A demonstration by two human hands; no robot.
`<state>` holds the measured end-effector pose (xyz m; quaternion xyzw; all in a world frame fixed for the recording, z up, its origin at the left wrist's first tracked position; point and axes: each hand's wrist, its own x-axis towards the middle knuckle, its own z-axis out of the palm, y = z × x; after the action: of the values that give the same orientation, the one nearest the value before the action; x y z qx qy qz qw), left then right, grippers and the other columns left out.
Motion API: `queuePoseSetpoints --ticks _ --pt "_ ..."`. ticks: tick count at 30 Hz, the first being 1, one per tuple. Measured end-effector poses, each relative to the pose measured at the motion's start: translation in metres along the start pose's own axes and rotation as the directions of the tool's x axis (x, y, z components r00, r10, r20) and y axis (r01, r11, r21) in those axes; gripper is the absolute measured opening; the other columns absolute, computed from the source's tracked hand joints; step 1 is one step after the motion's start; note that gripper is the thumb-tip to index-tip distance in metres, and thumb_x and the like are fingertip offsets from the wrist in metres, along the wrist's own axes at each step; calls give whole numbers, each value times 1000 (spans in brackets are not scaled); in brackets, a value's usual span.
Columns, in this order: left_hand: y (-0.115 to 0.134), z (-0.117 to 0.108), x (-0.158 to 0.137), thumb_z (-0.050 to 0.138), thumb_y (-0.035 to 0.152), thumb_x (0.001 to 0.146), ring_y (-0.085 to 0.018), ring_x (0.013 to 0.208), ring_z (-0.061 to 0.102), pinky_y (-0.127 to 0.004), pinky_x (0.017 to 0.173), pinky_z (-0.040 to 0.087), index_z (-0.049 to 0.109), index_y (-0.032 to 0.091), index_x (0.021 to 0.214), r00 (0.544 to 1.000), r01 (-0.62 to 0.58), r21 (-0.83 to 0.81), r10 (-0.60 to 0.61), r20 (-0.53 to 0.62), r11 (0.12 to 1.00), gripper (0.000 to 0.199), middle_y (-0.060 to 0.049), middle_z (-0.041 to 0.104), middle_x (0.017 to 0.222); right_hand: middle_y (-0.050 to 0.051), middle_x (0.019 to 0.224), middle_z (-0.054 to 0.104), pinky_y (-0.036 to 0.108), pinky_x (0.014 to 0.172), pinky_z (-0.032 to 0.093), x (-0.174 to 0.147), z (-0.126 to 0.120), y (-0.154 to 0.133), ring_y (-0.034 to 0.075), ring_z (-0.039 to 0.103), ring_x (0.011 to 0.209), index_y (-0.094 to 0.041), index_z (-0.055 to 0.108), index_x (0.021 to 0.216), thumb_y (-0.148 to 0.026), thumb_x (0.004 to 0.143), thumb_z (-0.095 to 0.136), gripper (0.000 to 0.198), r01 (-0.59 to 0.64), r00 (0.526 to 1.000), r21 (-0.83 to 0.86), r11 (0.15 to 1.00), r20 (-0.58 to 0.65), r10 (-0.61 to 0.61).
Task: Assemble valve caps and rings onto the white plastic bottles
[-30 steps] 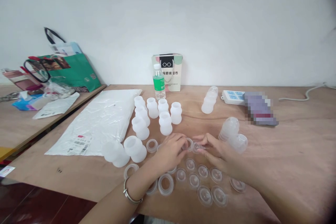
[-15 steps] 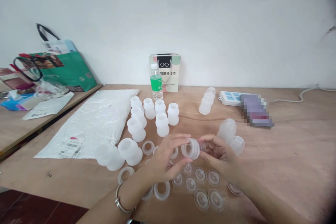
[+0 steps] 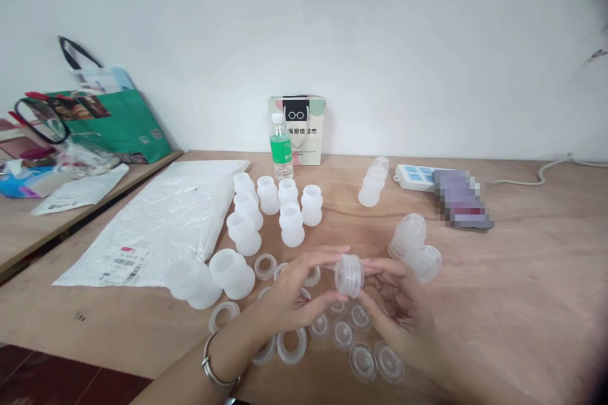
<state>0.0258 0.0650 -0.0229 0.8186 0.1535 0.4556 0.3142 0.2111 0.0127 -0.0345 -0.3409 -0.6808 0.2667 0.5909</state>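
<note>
Right hand (image 3: pixel 403 307) has closed in on the clear ring (image 3: pixel 350 276) since the earlier frame. Left hand (image 3: pixel 295 291) holds the opposite side; each grip is narrowed to thumb and fingertips on it (any second piece inside cannot be made out). Ring is raised above the surface (image 3: pixel 522 278), near domed discs (image 3: pixel 342 334), white cups (image 3: pixel 291 229) beyond.

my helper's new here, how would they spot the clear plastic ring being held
At the wooden table, find the left hand and right hand. Between them is the clear ridged plastic ring, held up on edge, while the other rings lie flat.
</note>
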Motion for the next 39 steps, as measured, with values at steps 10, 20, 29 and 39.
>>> queuePoseSetpoints --ticks 10,20,29,39 --pt "1 -4 4 73 14 75 -17 109 62 -27 94 49 54 23 124 999 23 -38 -21 48 999 54 -9 65 118 4 93 68 31 71 60 -8 -2 7 19 69 83 -27 48 121 -5 84 55 44 231 973 -118 966 12 -231" --pt "-6 1 -2 74 10 73 -16 103 61 -27 90 49 56 23 113 986 165 -110 -164 22 980 46 -6 64 112 5 94 69 27 76 58 7 -9 -4 17 68 88 -23 53 118 -13 84 64 37 225 969 -150 963 136 -206" --pt "1 4 3 60 10 84 -15 90 67 -25 80 54 66 16 98 939 341 -360 -299 168 868 17 -8 70 102 5 99 50 21 59 55 -5 -9 3 10 59 71 -20 59 120 -2 80 62 44 307 951 -366 879 95 -293" --pt "-1 5 4 65 26 83 -13 73 61 -24 67 48 62 12 77 891 443 -492 -428 151 749 16 -6 68 78 10 129 43 39 90 56 -1 -9 -3 27 52 116 -27 58 119 -10 78 66 45 255 965 -359 898 149 -214"
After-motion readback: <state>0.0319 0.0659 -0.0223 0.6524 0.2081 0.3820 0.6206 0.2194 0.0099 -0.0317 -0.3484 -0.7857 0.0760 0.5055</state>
